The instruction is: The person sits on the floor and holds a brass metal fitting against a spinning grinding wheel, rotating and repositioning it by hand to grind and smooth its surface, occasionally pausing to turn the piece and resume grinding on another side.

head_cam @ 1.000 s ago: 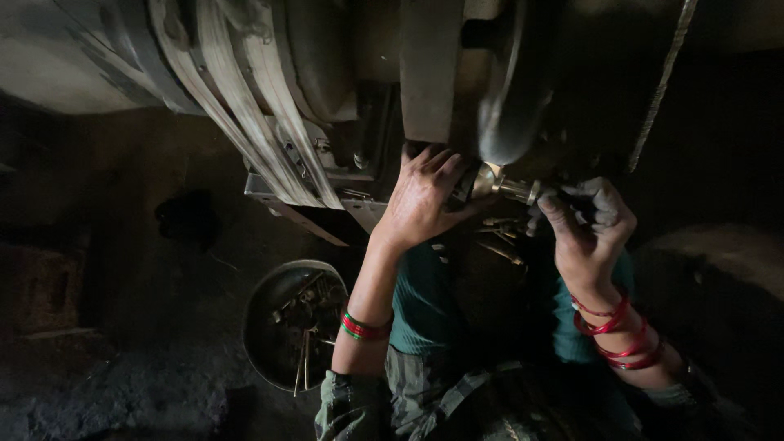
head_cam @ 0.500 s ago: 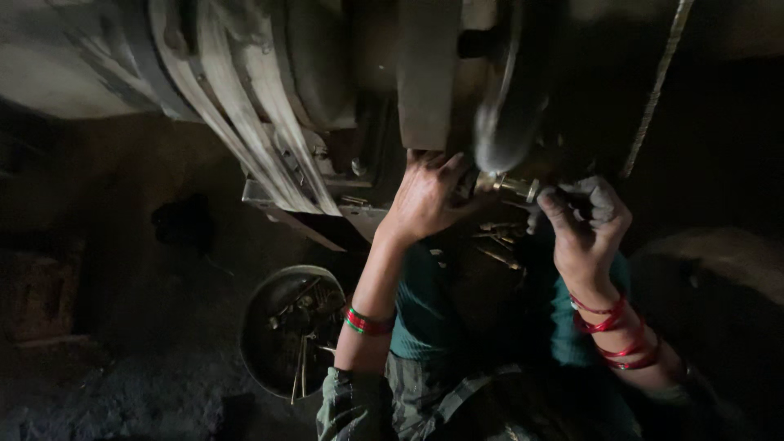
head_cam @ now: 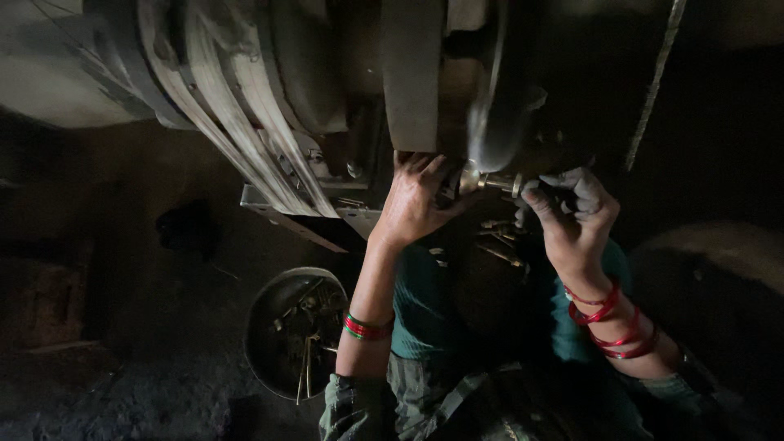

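The left hand (head_cam: 416,200) presses spread fingers against the machine's dark housing (head_cam: 412,73), touching the brass fitting's (head_cam: 482,180) near end. To the right, the right hand (head_cam: 576,216) pinches that fitting by its stem, holding it against the spinning wheel (head_cam: 498,122). Below left, a round metal bowl (head_cam: 261,327) holds small parts.

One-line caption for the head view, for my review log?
Both hands press a small brass piece against a spinning wheel: left hand steadies, right hand grips its stem; metal bowl below.
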